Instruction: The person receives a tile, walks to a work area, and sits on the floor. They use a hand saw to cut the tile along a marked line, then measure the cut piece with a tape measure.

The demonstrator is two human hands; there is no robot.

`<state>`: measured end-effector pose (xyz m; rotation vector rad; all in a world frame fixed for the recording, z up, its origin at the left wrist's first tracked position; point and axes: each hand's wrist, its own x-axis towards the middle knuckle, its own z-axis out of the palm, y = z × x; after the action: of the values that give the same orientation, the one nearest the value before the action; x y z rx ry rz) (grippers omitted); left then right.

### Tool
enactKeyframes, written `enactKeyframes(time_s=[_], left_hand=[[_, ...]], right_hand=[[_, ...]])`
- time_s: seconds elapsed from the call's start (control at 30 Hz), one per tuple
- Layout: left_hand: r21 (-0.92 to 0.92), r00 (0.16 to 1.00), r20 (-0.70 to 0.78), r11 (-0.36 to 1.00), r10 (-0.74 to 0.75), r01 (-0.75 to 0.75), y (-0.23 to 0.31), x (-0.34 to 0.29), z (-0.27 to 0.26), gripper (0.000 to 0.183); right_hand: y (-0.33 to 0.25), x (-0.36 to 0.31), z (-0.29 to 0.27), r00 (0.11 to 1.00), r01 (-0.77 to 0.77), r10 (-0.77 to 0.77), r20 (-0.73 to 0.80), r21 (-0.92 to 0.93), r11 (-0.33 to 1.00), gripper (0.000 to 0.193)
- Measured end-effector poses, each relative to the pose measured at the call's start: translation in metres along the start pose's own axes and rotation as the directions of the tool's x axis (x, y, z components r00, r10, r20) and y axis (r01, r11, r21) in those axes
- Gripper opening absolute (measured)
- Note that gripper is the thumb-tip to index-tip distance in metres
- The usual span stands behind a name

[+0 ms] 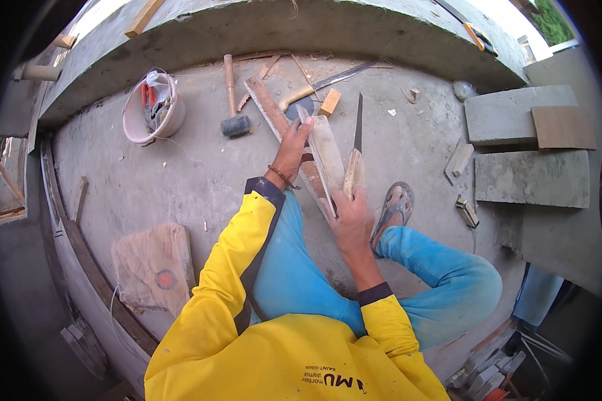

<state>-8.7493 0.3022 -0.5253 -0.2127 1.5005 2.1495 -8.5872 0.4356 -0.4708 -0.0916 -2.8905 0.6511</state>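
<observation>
My left hand [291, 150] is closed around the upper part of a pale, straight-edged strip [327, 155], its thumb and fingertips near the far end. Whether the strip is wood or metal I cannot tell. Beneath it a longer, worn reddish board [267, 107] slants away to the far left. Closed on the wooden handle of a narrow-bladed handsaw [353, 172], my right hand [353, 220] sits beside the near end of the strip. The saw's dark blade points away from me, apart from the strip. My right fingers partly hide the near ends of strip and board.
A rubber mallet [235, 125] and a white bucket of tools [177, 120] stand at far left. Beyond the board lie another handsaw [338, 77] and a small wood block [329, 103]. Grey concrete blocks [535, 179] stand right; a dusty sack [152, 267] lies near left.
</observation>
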Motion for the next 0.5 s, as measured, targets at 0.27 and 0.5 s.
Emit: enactKeyframes(time_s=[0.27,0.5], left_hand=[[-0.485,0.987,0.098,0.872,0.125,-0.062,0.014,0.006,-0.007,0.082],[-0.589,0.970,0.148,0.805,0.194,-0.072,0.022,0.005,-0.021,0.080]], right_hand=[[-0.003,-0.005,-0.005,0.970,-0.187,0.225,-0.095,0.305,0.934,0.049],[-0.001,0.006,-0.006,0.865,-0.475,0.494,0.090,0.464,0.748,0.037]])
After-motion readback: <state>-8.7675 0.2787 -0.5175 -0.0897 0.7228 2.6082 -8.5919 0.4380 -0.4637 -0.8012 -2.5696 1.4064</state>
